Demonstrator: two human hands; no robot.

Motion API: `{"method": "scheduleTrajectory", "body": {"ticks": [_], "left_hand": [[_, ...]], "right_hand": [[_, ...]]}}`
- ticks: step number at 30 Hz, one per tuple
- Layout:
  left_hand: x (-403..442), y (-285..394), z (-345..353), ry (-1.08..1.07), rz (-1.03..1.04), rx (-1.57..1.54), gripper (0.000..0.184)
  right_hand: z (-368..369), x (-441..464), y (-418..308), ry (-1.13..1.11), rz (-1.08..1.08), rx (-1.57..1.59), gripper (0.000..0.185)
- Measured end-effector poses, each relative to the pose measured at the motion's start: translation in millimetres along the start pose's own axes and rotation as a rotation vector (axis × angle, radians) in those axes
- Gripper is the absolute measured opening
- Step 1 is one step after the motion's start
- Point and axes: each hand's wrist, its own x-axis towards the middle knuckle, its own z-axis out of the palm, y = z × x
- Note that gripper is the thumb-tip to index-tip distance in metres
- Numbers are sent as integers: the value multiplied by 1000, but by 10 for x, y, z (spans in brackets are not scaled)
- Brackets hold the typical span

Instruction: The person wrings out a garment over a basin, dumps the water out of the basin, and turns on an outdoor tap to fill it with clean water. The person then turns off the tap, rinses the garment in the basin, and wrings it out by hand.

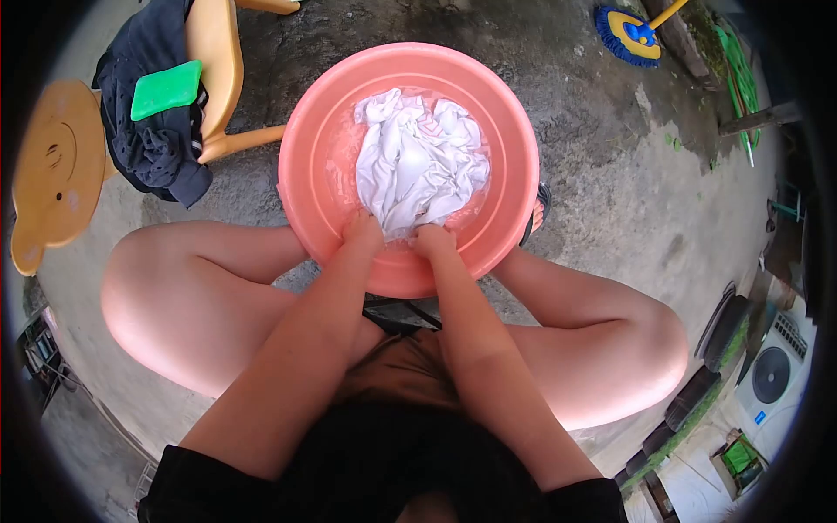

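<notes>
A round pink basin [301, 113] stands on the ground between my bent legs, with water in it. Wet white cloth [410, 161] lies bunched in the basin. At the cloth's lower left edge is my left hand [364, 228], its fingers hidden under the fabric. My right hand [432, 237] is at the lower right edge of the same cloth, fingers curled in against it. A short gap with cloth in it separates the two hands.
A yellow chair [214, 70] at the upper left carries dark clothing [144, 52] and a green bar [166, 90]. A blue and yellow mop head [629, 37] rests at the upper right. Tires [693, 397] and an outdoor fan unit [771, 375] are at the lower right.
</notes>
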Motion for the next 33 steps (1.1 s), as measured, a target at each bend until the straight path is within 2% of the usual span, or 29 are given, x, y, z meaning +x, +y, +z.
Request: {"method": "scheduleTrajectory", "body": {"ticks": [3,5,6,8,11,12,14,17,18,21,22,24,27,29,30,33], "left_hand": [[219,-126,-38,-141,-110,-153,35],[571,-431,358,-31,-56,-47,34],[573,-440,319,26,-30,3,33],[603,-404,244,186,-268,-664,34],[275,-255,-290,374,-587,-1693,35],[174,-211,-438,415,-688,-2038,36],[33,-131,-667,493,-584,-1896,35],[-120,-71,-952,554,-341,-1604,33],[-170,-61,-1069,565,-248,-1489,32],[-476,16,-1609,516,-80,-1133,30],[-557,1,-1799,420,-12,-1096,31],[-753,-55,-2209,243,125,-1010,35],[-1350,-20,-2864,408,196,-771,36],[-1661,7,-3259,543,351,-681,30],[-1714,27,-3402,657,403,-680,28],[-2154,167,-3833,810,540,-819,24]], "right_hand": [[-127,30,85,-23,5,176,28],[-347,-30,192,-49,-30,282,27],[-462,-82,222,-34,45,368,26],[-692,-205,281,3,194,537,24],[-1021,-444,319,187,222,572,27],[-1115,-535,310,324,197,475,26],[-1286,-726,242,595,143,279,26],[-1606,-1170,25,797,161,316,31],[-1680,-1236,20,868,141,247,28],[-1954,-1465,22,1005,8,435,22],[-2107,-1583,-20,913,11,654,17],[-2370,-1840,-94,912,-116,846,12],[-2763,-2132,-156,935,-278,990,13],[-3025,-2383,-262,976,-392,999,12],[-3155,-2506,-325,997,-459,1027,12],[-3533,-2906,-531,1085,-600,1069,14]]}}
